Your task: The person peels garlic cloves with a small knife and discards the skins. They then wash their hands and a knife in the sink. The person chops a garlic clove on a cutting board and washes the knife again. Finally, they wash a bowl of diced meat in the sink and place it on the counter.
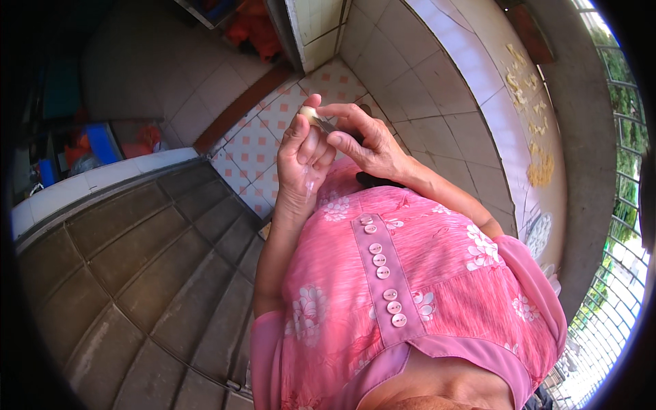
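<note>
My left hand (pixel 306 148) is raised in front of my chest. It pinches a small, cream-coloured rounded piece of food (pixel 308 113), perhaps a garlic clove, between thumb and fingers. In my right hand (pixel 376 141) is a small knife whose grey blade (pixel 325 124) lies against or very close to the piece. The right index finger reaches over to the piece's near side, and the fingers hide most of the knife's handle. Wet-looking whitish marks (pixel 309 184) show on my left palm and wrist.
On the tiled ledge to the right lie scattered pale scraps (pixel 517 84), a heap of yellowish bits (pixel 540 166) and a round patterned dish (pixel 539 236). Beyond is a window grille (pixel 626 148). Brown tiles (pixel 148 251) flank my left; a checkered floor (pixel 256 148) lies below.
</note>
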A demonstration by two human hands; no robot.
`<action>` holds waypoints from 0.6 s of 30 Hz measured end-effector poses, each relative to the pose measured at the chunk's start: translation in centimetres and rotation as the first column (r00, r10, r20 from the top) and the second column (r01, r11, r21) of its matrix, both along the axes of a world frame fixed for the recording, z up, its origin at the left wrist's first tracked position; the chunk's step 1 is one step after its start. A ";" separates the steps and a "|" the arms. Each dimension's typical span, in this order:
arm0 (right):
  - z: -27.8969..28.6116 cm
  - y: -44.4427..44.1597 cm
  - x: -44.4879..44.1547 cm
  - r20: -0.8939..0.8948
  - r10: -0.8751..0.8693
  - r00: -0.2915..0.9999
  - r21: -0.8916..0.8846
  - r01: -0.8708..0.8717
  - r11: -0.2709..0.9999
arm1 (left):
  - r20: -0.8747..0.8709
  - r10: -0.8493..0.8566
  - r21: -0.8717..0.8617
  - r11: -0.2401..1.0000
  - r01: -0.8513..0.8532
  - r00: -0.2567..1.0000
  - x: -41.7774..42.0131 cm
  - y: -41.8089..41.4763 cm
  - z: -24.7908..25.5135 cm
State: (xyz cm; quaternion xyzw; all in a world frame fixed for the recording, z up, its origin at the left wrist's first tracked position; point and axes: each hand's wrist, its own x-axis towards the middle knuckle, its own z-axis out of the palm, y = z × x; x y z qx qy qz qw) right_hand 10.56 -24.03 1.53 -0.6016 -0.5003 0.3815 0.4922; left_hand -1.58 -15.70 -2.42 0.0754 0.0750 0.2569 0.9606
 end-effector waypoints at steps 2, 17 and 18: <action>-1.2 -0.1 0.0 0.035 -0.069 0.997 0.088 0.065 0.994 | 0.006 -0.029 -0.010 1.000 0.029 1.000 0.2 -0.1 0.0; 0.1 -0.5 0.6 -0.254 -0.154 0.955 -0.054 0.146 0.988 | -0.270 0.052 0.169 0.986 -0.006 0.962 0.3 -0.1 0.6; 0.2 -0.5 0.6 -0.251 -0.145 0.957 -0.040 0.140 0.989 | -0.307 0.072 0.205 0.979 -0.009 0.949 0.3 -0.2 0.8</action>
